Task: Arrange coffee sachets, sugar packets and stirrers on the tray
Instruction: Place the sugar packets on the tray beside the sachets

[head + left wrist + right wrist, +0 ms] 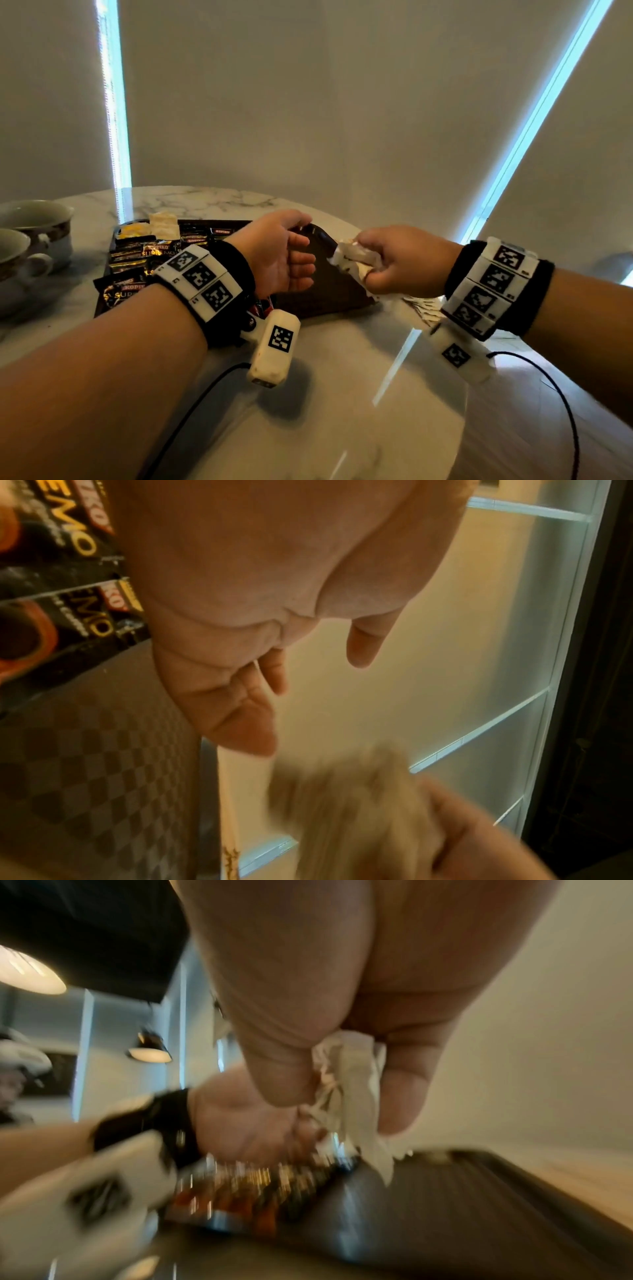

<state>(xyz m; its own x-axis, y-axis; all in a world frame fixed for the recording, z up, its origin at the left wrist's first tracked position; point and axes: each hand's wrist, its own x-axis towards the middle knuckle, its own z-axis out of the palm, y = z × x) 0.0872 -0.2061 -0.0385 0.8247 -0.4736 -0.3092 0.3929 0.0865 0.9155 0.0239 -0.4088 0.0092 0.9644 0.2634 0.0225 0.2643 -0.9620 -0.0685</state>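
- The right hand (404,262), right of centre in the head view, has its fingers curled tight around a bunch of white sugar packets (352,258); the packet ends stick out toward the left, over the right edge of the tray (329,291).
- In the right wrist view the same packets (352,1091) are pinched between thumb and fingers, hanging just above the tray's dark floor (445,1218).
- The left hand (279,255), at the centre of the head view, hovers over the tray with palm turned toward the right hand, fingers loosely bent and holding nothing.
- The left wrist view shows those relaxed fingers (246,723) above the tray's checkered surface (103,777); the packets appear blurred at the lower right.
- Black coffee sachets (150,253) crowd the left half of the tray, one overhanging its near left corner.
- A few pale packets (164,224) lie at the tray's far left corner.
- More white packets (423,308) lie on the marble table (342,377), just right of the tray, below the right hand.
- Two cups (37,233) stand at the left edge of the frame.
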